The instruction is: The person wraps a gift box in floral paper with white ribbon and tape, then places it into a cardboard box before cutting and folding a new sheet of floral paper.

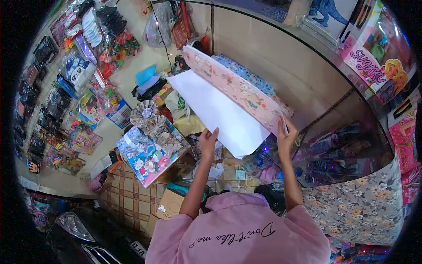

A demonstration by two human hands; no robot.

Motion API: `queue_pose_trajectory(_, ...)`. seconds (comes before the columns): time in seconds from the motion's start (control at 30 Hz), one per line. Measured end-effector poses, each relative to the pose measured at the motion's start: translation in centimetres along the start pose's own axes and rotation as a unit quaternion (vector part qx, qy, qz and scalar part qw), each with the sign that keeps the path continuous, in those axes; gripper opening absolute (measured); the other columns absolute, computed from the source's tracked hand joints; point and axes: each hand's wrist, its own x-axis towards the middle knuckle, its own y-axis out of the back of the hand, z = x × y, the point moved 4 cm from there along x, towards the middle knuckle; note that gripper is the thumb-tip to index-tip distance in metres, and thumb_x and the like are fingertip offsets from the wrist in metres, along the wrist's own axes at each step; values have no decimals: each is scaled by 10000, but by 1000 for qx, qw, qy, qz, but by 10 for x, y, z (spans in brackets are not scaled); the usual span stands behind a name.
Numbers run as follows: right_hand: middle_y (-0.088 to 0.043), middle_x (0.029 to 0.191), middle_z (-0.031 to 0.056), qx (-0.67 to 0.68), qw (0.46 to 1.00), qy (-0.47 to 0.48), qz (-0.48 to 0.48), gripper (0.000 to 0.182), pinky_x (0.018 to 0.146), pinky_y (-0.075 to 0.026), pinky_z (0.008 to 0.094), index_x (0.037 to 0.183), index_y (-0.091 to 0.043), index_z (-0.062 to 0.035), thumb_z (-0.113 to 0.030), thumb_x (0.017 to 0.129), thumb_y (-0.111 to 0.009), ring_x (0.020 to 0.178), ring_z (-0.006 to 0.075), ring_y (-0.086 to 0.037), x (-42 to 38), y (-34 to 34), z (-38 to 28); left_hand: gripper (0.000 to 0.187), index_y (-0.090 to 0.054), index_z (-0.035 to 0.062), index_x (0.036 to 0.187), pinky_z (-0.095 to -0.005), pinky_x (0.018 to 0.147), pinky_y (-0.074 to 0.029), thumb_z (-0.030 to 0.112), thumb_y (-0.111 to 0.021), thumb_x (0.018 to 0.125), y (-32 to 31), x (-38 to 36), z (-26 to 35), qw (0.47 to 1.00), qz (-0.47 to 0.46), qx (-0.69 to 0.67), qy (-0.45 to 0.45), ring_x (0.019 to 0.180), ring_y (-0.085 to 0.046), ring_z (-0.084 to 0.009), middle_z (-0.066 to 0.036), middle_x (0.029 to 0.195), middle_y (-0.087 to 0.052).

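Note:
A large sheet of wrapping paper [237,83] is spread in front of me, pink with flowers on one side. Its plain white side [220,112] faces up along the near part. My left hand [208,141] pinches the near edge of the white side, thumb on top. At the right end, my right hand [286,134] has its fingers closed round the folded-over floral part. Left of my left hand lies a Hello Kitty box or book [151,160], with a grey patterned bow [149,118] behind it.
A glass-edged counter [281,33] curves behind the paper, with blue floral paper [246,75] in front of it. Packaged goods [83,66] hang on the left wall. A cardboard box [171,204] sits on the checked floor [121,193]. A motorbike [83,233] stands at lower left.

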Motion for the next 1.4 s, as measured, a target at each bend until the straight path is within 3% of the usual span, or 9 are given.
queue_pose_trajectory(0.27,-677,1073,179,-31,998,-33,42,257,890,-461,303,1129,-629,57,-49,896,-603,998,199,-637,7,17,0,264,-595,-36,1082,-232,756,-440,133,-654,889,2,-21,4,999,14,3,-46,854,-573,-84,-36,979,-643)
queue_pose_trajectory(0.4,-673,1082,180,-37,997,-20,61,255,888,-459,300,1130,-625,64,-47,902,-594,1000,202,-639,18,23,-8,245,-585,-43,1079,-226,769,-458,100,-647,890,17,-22,1,997,60,-13,-37,827,-589,-85,-45,958,-654)
queue_pose_trajectory(0.57,-673,1069,188,-31,997,-41,58,242,882,-462,311,1112,-636,57,-43,895,-601,983,241,-651,18,22,-18,302,-548,-40,1143,-255,825,-454,104,-636,892,23,-28,-6,999,23,-16,-20,922,-585,-114,-59,1042,-629)
queue_pose_trajectory(0.87,-655,1046,164,-16,985,118,-127,462,839,-510,384,1107,-666,-30,126,684,-563,967,320,-643,-48,-14,-44,366,-520,-16,1179,-305,839,-456,105,-663,865,3,-13,-13,991,67,-75,84,966,-583,-165,-72,1083,-613)
queue_pose_trajectory(1.0,-632,1104,155,-4,979,97,-179,463,838,-517,367,1117,-656,-41,107,686,-571,1005,326,-630,-73,-14,-25,370,-521,-20,1186,-309,846,-452,110,-662,870,1,-9,-15,993,44,-61,85,971,-586,-173,-81,1097,-617)
queue_pose_trajectory(1.1,-626,1119,164,0,973,106,-206,461,853,-510,378,1128,-646,-29,100,691,-576,1025,337,-621,-83,-15,-23,490,-409,5,1306,-333,873,-467,103,-640,885,1,-3,-22,995,20,-33,95,1058,-564,-208,-99,1195,-554)
queue_pose_trajectory(1.23,-659,1041,177,25,992,44,-116,426,868,-496,364,1133,-641,-7,107,726,-582,986,336,-645,-65,-13,-16,490,-412,10,1304,-336,881,-471,94,-639,878,-3,-6,-23,990,41,-67,118,1054,-570,-220,-99,1189,-561)
queue_pose_trajectory(1.27,-679,997,193,39,995,53,-81,306,804,-497,322,1103,-660,3,77,814,-590,934,273,-669,-55,-11,-21,457,-443,3,1277,-333,879,-470,82,-641,872,-4,-8,-22,988,46,-87,123,1038,-577,-217,-96,1166,-574)
queue_pose_trajectory(1.4,-683,1019,177,34,998,-20,-49,247,816,-483,307,1096,-643,51,43,855,-590,928,216,-656,-38,-2,-25,458,-461,5,1265,-344,876,-486,77,-656,857,-5,-10,-21,982,9,-108,153,1038,-582,-231,-102,1158,-579)
